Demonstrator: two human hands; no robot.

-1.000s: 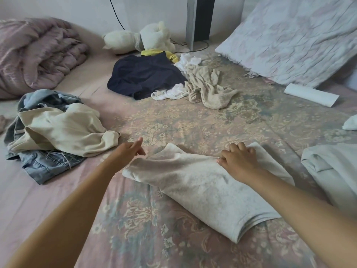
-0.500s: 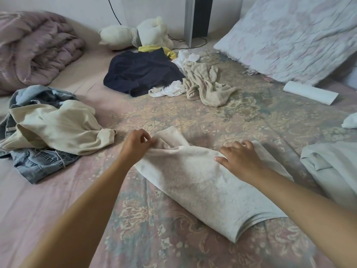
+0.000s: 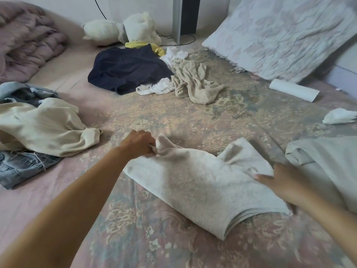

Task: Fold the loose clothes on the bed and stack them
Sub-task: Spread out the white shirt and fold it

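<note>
Clothes are waiting all over the bed (image 3: 193, 113) — the grey garment (image 3: 202, 190) you're folding is lying near its front edge, its long axis running from far-left to near-right. Your left hand (image 3: 140, 144) is pinching the far-left corner; your right hand (image 3: 280, 181) is resting on the right edge, fingers mostly straight. One pale folded piece (image 3: 328, 161) is sitting just right of it. Loose still: a cream top (image 3: 42, 128) over jeans (image 3: 21, 167) at the left edge, and a navy garment (image 3: 127, 68) beside a beige knit (image 3: 195, 84) toward the far side.

Rolled pink quilt (image 3: 29, 41) at ten o'clock, white plush toy (image 3: 123, 29) at twelve, grey upright panel (image 3: 185, 16) beside it, pale quilted pillow (image 3: 286, 35) at two, white paper roll (image 3: 293, 90) below it
</note>
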